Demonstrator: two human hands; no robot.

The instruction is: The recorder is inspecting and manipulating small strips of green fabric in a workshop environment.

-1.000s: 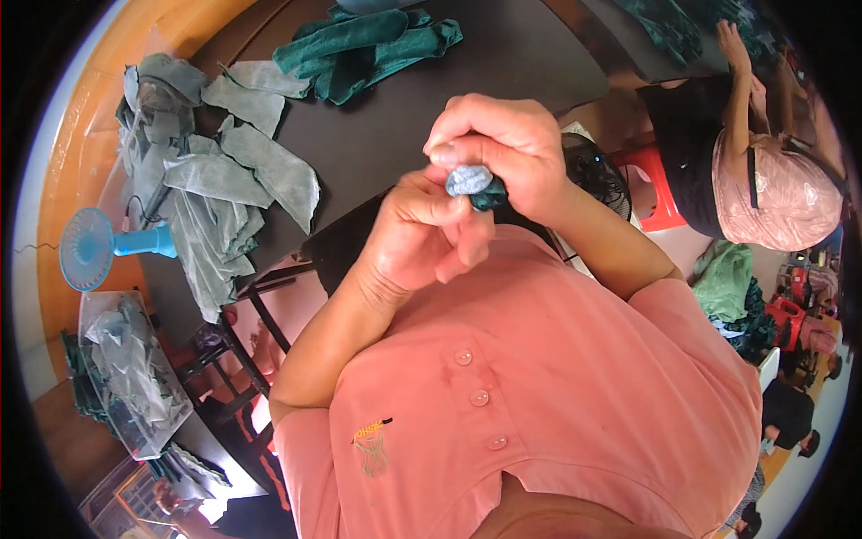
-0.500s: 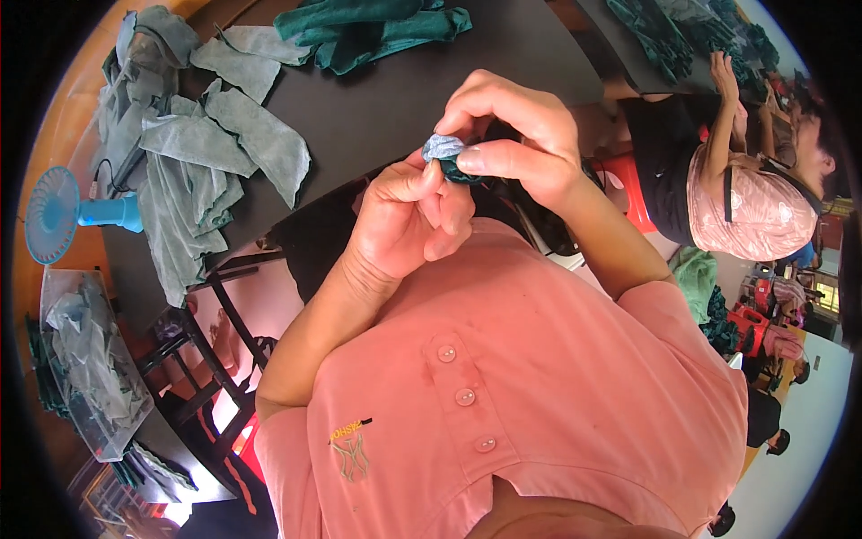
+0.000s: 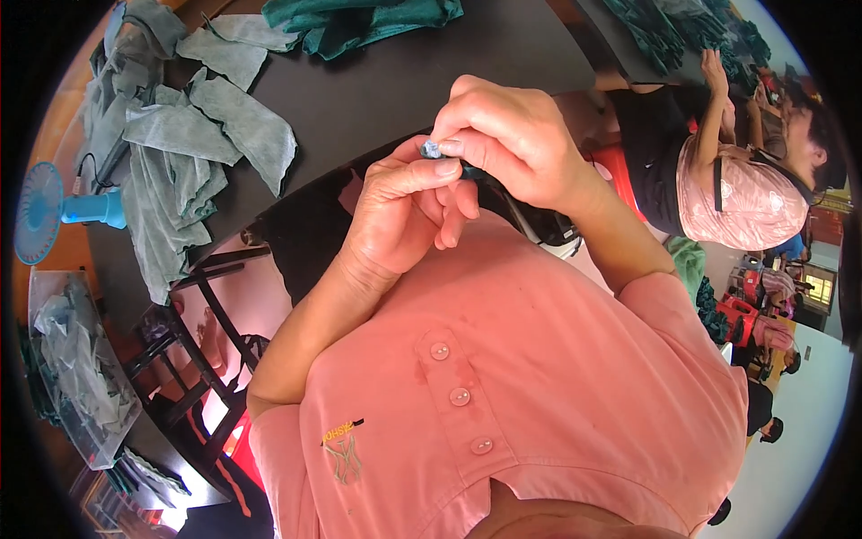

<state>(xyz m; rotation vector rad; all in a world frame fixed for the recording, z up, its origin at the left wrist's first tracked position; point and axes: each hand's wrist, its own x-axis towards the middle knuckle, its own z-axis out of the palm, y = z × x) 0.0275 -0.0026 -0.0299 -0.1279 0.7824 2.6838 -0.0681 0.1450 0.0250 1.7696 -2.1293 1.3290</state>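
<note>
A small piece of dark green cloth with a pale blue-grey side [image 3: 431,149] is pinched between my two hands, close in front of my chest. My left hand [image 3: 395,202] grips it between thumb and forefinger, its other fingers loosely curled. From the other side, the thumb and bent fingers of my right hand [image 3: 512,139] press on it at the fingertips. Most of the cloth is hidden behind the fingers. Both hands are above the near edge of the dark table [image 3: 386,99].
Grey-green cloth pieces [image 3: 247,126] lie heaped on the table's left, with dark green velvet [image 3: 359,22] at the far side. A blue fan [image 3: 40,211] and a clear bin of cloth [image 3: 85,359] stand left. To the right, a co-worker [image 3: 745,193] is near a red stool [image 3: 615,171].
My right hand's fingers have closed in over the cloth, so less of it shows. My left thumb now lies flatter across it. The whole view has shifted slightly.
</note>
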